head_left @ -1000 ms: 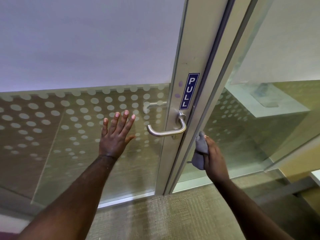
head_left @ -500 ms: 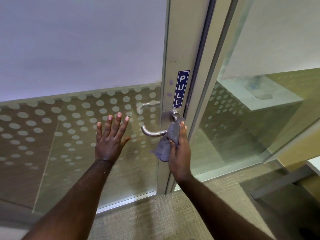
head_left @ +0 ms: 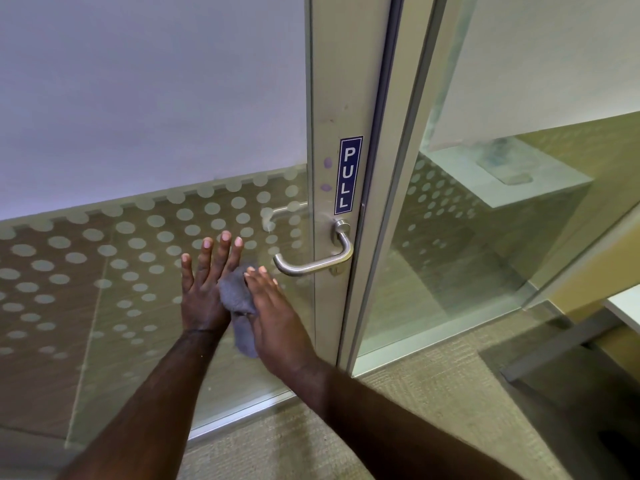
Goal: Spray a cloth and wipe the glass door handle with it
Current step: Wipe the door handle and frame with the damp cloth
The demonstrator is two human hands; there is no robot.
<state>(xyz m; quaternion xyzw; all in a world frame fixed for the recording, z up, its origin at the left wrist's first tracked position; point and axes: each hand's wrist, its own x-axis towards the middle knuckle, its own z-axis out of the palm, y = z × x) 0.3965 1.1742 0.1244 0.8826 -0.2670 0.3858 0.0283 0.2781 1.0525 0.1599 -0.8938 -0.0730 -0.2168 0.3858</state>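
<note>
Head view | left hand (head_left: 202, 292) fingers splayed flat on glass (head_left: 138, 306) | right hand (head_left: 277, 320) fingers grasping grey cloth (head_left: 237, 292)

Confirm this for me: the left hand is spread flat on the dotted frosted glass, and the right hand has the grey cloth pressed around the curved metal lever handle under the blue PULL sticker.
Not quite. In the head view the right hand holds the grey cloth beside the left hand, clear of the curved metal lever handle, which is bare. The left hand is spread flat on the dotted frosted glass, and the handle does sit under the blue PULL sticker.
</note>
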